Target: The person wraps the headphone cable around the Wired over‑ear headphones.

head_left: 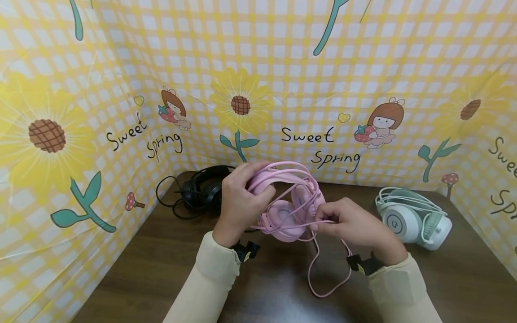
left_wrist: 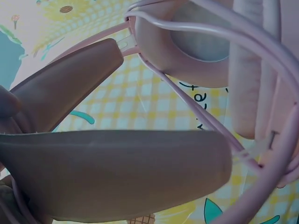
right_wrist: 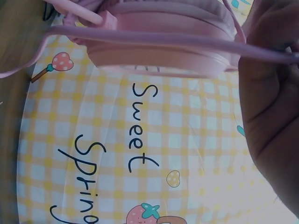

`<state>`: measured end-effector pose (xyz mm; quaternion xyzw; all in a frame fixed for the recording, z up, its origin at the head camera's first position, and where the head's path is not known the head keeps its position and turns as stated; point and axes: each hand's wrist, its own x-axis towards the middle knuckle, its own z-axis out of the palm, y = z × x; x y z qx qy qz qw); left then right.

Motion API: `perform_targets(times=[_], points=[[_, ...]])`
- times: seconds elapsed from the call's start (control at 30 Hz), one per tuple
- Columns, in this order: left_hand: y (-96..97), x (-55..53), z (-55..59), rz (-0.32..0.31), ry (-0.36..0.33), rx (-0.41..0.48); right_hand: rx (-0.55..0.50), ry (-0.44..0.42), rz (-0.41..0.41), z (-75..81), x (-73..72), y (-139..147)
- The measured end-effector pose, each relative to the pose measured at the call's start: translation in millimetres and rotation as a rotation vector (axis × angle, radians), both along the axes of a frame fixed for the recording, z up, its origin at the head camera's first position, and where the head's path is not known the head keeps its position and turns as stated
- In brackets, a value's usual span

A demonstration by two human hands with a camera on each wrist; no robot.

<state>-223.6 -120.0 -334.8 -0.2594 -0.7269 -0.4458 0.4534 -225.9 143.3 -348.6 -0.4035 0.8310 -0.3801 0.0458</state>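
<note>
A pair of pink headphones (head_left: 286,220) is held up over the table, its pink cable wound loosely around the headband and ear cups. My left hand (head_left: 242,197) grips the headband from the left side. With thumb and fingers my right hand (head_left: 349,222) pinches a strand of the cable (head_left: 319,269) beside the right ear cup; a loop hangs below. In the left wrist view the padded headband (left_wrist: 117,172) and several cable strands fill the front. One ear cup (right_wrist: 163,42) and a taut cable strand show in the right wrist view.
Black headphones (head_left: 202,190) lie at the back left of the brown table (head_left: 161,269). White and green headphones (head_left: 412,220), their cable wrapped around them, lie on the right. A yellow checked cloth (head_left: 262,58) with printed flowers covers the walls at back and sides.
</note>
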Motion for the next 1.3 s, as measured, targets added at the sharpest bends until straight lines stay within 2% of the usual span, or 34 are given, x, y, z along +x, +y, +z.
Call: perform_targets(times=[0.13, 0.43, 0.73, 0.97, 1.17, 1.3], points=[[-2.6, 0.5, 1.2, 0.008, -0.011, -0.029, -0.042, -0.027, -0.017, 3.1, 1.6, 1], [-3.2, 2.1, 1.0, -0.018, -0.06, -0.091, -0.115, 0.052, -0.012, 1.1, -0.8, 3], [-4.3, 2.5, 0.4, -0.05, -0.07, -0.106, -0.146, 0.045, -0.002, -0.5, -1.6, 6], [-7.7, 4.5, 1.7, -0.113, -0.083, -0.116, -0.13, 0.035, -0.039, 0.7, -1.7, 7], [-9.9, 4.5, 2.9, -0.187, -0.094, -0.133, -0.124, 0.061, -0.021, 1.1, -1.7, 8], [-11.7, 4.6, 2.7, -0.212, -0.102, -0.142, -0.116, 0.06, -0.005, 1.0, -0.8, 8]])
